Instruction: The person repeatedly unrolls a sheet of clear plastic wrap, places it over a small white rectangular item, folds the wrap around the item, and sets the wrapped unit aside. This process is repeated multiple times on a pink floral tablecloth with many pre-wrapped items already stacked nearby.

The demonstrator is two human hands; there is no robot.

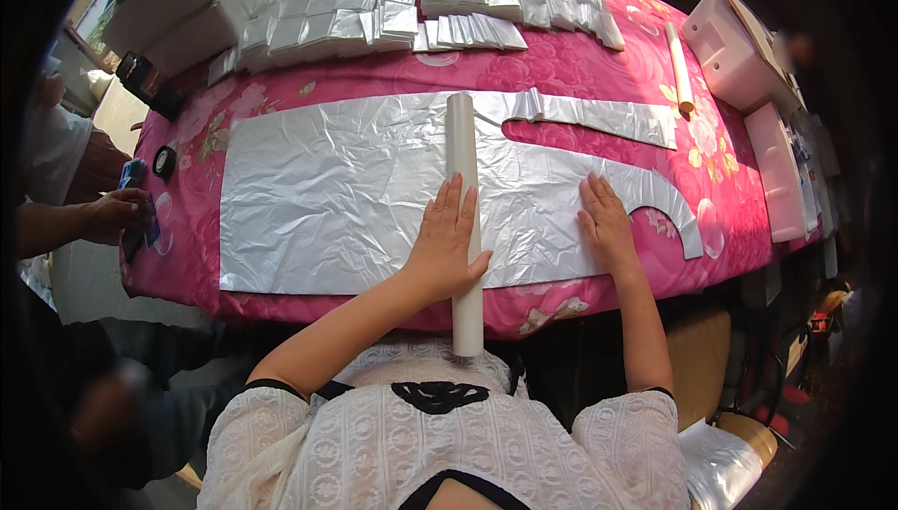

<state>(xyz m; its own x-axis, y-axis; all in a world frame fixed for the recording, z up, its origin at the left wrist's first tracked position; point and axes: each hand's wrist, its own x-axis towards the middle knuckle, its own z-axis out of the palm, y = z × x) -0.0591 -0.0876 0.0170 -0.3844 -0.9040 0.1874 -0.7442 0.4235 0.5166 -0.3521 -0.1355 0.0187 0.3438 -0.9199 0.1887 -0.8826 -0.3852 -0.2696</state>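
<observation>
A thin, silvery-white plastic apron (318, 192) is spread flat and wrinkled across the table, its curved cut-outs and straps on the right. A long white tube (461, 136) lies over it, running from the far edge to beyond the near table edge. My left hand (447, 243) rests on the tube's near half with fingers stretched out, palm down, not wrapped round it. Flat on the apron near the base of the near strap is my right hand (608, 222), its fingers extended and nothing in them.
Rows of folded silvery packets (355, 19) line the far side of the pink flowered tablecloth (552, 70). A second tube (680, 70) and white foam boxes (730, 47) are at right. At left are a dark jar (150, 84), a tape roll (164, 162) and another person's hand (126, 211).
</observation>
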